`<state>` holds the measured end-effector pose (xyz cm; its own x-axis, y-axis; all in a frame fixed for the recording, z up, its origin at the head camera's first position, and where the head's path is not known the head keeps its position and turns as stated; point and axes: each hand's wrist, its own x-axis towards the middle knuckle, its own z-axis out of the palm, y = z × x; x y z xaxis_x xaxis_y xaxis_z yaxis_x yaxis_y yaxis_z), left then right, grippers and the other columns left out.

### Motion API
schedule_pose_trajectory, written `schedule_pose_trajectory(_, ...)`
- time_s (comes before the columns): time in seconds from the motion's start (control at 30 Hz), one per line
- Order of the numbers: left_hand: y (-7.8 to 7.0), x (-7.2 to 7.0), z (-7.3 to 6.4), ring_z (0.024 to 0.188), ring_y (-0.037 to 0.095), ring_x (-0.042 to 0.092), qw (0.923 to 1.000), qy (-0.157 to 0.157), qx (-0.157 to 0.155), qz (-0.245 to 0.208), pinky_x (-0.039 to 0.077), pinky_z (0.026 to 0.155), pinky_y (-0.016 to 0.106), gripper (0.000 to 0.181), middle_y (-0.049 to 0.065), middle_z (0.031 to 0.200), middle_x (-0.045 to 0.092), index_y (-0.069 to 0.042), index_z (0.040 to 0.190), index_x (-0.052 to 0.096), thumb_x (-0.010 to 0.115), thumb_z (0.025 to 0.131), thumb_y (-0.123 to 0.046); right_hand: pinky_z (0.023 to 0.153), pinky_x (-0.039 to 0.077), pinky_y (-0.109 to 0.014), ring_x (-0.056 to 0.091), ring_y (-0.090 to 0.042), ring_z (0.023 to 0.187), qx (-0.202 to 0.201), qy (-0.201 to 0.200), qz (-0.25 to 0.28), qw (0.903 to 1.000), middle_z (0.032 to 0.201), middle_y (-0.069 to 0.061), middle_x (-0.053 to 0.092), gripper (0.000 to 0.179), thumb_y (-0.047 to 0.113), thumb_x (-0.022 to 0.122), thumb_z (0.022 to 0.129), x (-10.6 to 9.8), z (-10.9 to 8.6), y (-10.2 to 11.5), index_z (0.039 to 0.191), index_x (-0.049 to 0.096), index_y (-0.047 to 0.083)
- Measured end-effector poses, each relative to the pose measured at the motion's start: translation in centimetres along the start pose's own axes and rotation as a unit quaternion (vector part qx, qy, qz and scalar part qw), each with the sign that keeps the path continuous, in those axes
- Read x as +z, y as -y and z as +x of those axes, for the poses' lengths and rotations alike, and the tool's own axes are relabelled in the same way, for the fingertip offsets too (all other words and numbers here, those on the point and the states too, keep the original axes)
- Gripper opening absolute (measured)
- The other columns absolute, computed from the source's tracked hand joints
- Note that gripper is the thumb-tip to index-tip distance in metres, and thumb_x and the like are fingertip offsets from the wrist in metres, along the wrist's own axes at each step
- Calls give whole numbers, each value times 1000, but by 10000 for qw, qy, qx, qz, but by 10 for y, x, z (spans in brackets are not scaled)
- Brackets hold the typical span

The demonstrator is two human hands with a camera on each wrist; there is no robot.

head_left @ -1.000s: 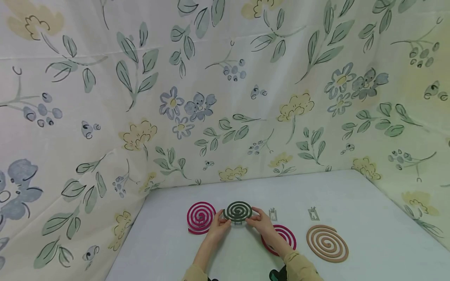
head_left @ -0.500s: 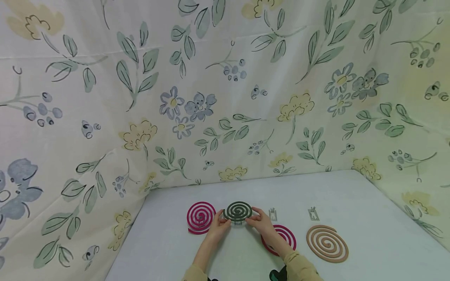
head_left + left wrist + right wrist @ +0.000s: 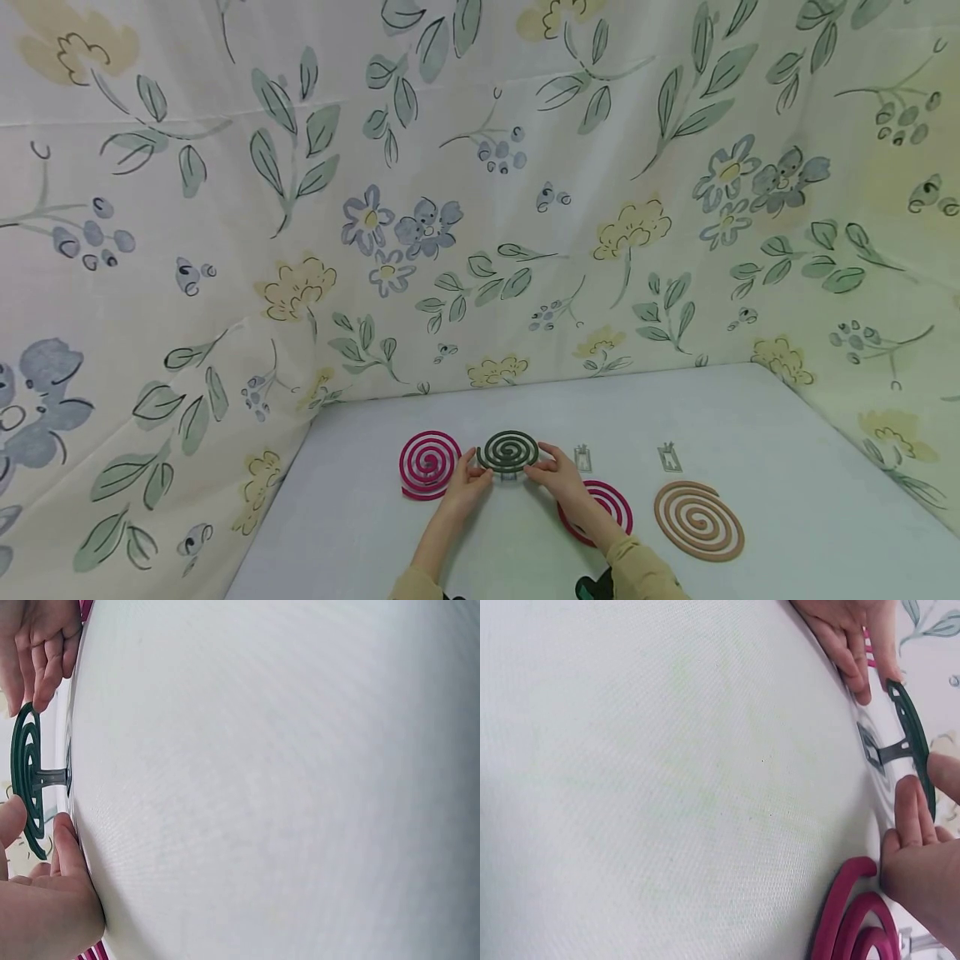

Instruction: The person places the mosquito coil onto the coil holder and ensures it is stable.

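A magenta mosquito coil (image 3: pixel 429 463) is just left of my left hand (image 3: pixel 467 487), which pinches the left rim of a dark green mosquito coil (image 3: pixel 508 451). That coil, held level between my hands, meets the stem of a metal stand (image 3: pixel 52 777) beneath it. My right hand (image 3: pixel 558 479) pinches its right rim. Another magenta coil (image 3: pixel 837 900) lies partly hidden below my right wrist; beyond it, rightward, are a second stand (image 3: pixel 583 458), a third stand (image 3: pixel 670 457) and a tan coil (image 3: pixel 699 521), well apart from my grip.

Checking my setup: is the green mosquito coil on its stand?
On: both wrist views show the metal stand reaching the green mosquito coil, raised above the table.
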<state>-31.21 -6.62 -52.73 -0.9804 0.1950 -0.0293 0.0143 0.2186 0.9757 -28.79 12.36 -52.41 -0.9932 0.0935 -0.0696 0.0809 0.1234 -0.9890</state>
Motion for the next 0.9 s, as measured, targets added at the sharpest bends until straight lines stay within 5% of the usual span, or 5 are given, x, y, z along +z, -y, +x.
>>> schedule_pose_trajectory(0.9,4,0,1,83,9,54,9999,92,55,-94,48,79,28,66,16,100,59,10,143,22,59,92,-12,94,42,-54,61,-18,93,137,13,-93,9999,106,-17,65,72,26,68,86,-2,-1,-2,141,33,-4)
